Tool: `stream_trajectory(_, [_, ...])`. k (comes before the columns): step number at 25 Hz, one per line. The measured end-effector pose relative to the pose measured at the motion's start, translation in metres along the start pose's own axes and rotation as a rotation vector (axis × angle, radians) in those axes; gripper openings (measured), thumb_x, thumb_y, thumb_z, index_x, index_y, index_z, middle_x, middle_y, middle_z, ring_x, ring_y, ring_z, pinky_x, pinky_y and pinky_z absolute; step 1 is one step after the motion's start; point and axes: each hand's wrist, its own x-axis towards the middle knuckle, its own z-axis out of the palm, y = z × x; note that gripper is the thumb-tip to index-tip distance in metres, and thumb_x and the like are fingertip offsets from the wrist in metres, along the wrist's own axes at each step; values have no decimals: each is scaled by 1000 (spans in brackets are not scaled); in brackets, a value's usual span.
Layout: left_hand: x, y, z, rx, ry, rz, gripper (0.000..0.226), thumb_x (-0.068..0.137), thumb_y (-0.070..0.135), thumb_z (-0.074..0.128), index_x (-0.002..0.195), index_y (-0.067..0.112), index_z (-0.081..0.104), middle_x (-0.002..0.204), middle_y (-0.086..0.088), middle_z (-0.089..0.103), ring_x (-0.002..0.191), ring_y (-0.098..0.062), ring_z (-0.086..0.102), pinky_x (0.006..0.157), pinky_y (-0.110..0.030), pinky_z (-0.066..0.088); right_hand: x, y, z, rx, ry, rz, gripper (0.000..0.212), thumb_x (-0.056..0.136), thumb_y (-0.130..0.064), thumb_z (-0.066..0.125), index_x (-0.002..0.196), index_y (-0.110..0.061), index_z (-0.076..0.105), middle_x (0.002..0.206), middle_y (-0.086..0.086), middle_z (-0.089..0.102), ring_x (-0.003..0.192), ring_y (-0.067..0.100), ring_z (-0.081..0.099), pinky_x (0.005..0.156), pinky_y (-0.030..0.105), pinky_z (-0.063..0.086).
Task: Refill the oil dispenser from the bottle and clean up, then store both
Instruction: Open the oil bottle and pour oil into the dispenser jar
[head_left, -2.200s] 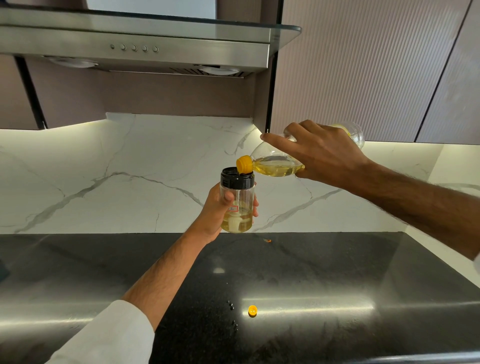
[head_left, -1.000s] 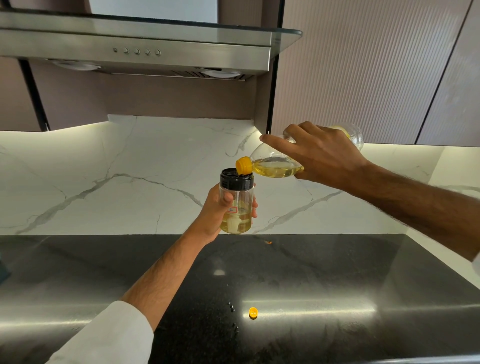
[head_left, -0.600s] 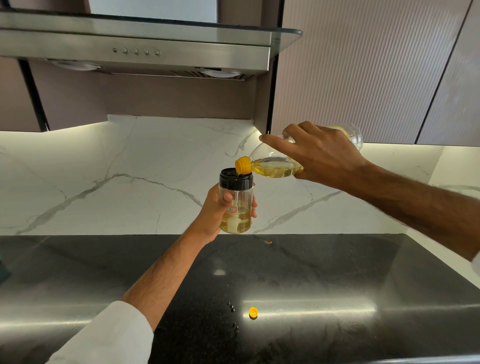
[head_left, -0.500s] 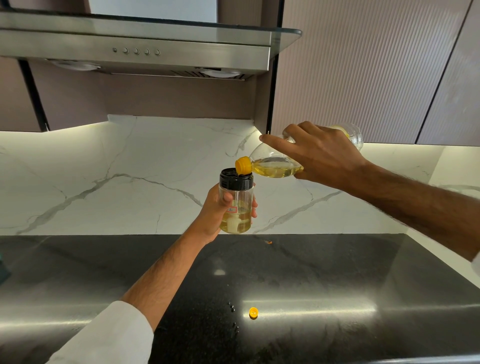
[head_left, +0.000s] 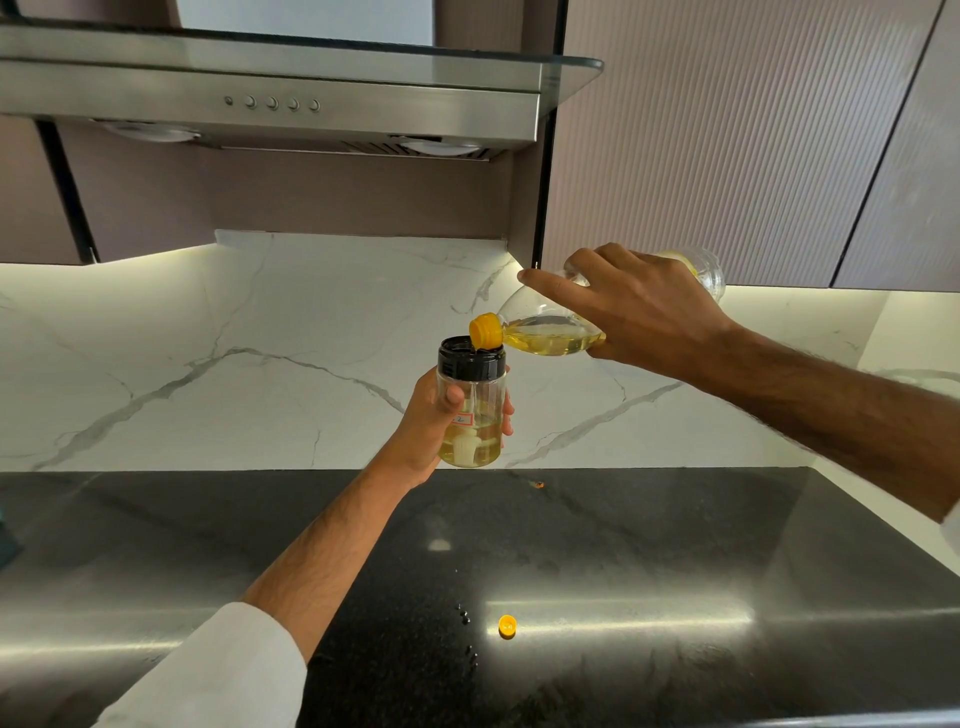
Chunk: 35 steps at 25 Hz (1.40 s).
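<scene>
My left hand (head_left: 427, 426) grips the oil dispenser (head_left: 471, 402), a clear jar with a black collar, held upright above the black counter. Yellow oil fills its lower part. My right hand (head_left: 636, 310) holds the clear oil bottle (head_left: 545, 332) tipped almost flat, its yellow neck resting at the dispenser's open mouth. Oil pools in the bottle's lower side. The bottle's small yellow cap (head_left: 507, 625) lies on the counter near the front.
The black counter (head_left: 649, 561) has a few dark drops (head_left: 466, 631) left of the cap and a small orange speck (head_left: 539, 485) by the marble backsplash. A steel range hood (head_left: 270, 98) hangs overhead. Ribbed cabinet doors (head_left: 727, 140) are at upper right.
Both hands hold almost the same pose throughout. The dispenser and bottle have barely moved, and the bottle stays tipped at the dispenser's mouth.
</scene>
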Motion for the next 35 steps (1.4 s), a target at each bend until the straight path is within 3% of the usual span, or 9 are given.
stream_trajectory(35, [1,1,-1,-2,-4,10,103,54,86,74,124,13,56,92,-6,75,77,-24,73,73,-42,61,2,0,-2,-29,16,-4,118,54,-35,101,147,-25,28,118,21,64,93,37,67,67,49,61])
